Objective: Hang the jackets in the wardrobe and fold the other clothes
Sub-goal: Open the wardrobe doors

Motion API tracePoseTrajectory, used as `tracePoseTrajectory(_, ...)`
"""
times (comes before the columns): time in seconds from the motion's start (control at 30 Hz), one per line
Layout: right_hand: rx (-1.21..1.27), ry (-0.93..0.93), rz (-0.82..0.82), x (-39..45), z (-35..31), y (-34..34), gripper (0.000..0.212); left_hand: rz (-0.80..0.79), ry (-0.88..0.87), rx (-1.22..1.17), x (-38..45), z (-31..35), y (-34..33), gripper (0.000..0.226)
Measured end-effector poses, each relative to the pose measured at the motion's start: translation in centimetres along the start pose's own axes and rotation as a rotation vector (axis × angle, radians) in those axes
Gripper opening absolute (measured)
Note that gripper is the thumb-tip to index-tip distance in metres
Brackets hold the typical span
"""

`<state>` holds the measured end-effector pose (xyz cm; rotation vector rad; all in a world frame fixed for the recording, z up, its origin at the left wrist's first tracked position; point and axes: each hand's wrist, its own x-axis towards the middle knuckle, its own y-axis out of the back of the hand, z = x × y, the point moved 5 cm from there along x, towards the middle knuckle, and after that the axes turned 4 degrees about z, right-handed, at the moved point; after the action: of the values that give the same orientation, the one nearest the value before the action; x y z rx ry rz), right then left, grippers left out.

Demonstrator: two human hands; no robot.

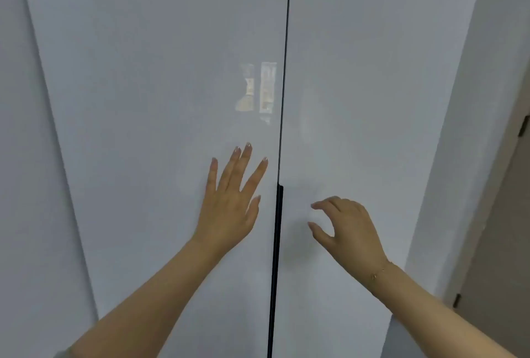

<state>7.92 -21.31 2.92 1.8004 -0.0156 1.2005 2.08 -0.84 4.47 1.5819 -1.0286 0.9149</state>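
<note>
A white glossy wardrobe fills the view, its two doors closed. The left door point(160, 99) and the right door point(372, 85) meet at a thin dark seam, which widens into a black recessed handle strip point(277, 228) lower down. My left hand point(232, 200) lies flat with spread, straight fingers against the left door, just left of the seam. My right hand point(347, 228) hovers in front of the right door, fingers loosely curled, thumb and forefinger apart, holding nothing. No jackets or other clothes are in view.
A further white panel point(28, 157) stands to the left of the wardrobe. On the right is a white wall point(464, 142), and beyond it a beige door with dark hinges point(504, 243).
</note>
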Motion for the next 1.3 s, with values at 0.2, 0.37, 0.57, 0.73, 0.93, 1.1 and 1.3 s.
tracePoseTrajectory(0.2,0.302,-0.305,0.07,4.7,-0.8,-6.4,0.023,0.095,-0.06,0.058,-1.4,-2.6,-8.0,0.059)
tracePoseTrajectory(0.37,0.351,-0.363,0.119,5.7,-1.3,-9.4,0.026,0.204,-0.085,0.107,-1.9,-3.0,-9.5,0.058)
tracePoseTrajectory(0.57,0.432,-0.428,0.167,5.2,-1.3,-9.3,0.028,0.206,-0.104,0.026,-1.9,-3.0,-9.0,0.056)
tracePoseTrajectory(0.73,0.463,-0.424,0.19,3.2,-2.0,-7.9,0.025,0.046,0.053,-0.342,-2.7,-1.8,-7.5,0.042)
tracePoseTrajectory(0.93,0.502,-0.41,0.2,-1.5,-1.9,-3.6,0.019,-0.376,0.626,-1.199,-6.3,3.9,-5.2,0.03)
tracePoseTrajectory(1.1,0.583,-0.362,0.174,-6.1,-0.4,0.8,0.01,-0.723,0.803,-1.474,-7.5,12.5,-2.8,0.041)
tracePoseTrajectory(1.3,0.686,-0.302,0.135,-11.2,2.5,5.3,0.004,-0.638,0.895,-1.503,-7.9,19.5,1.6,0.043)
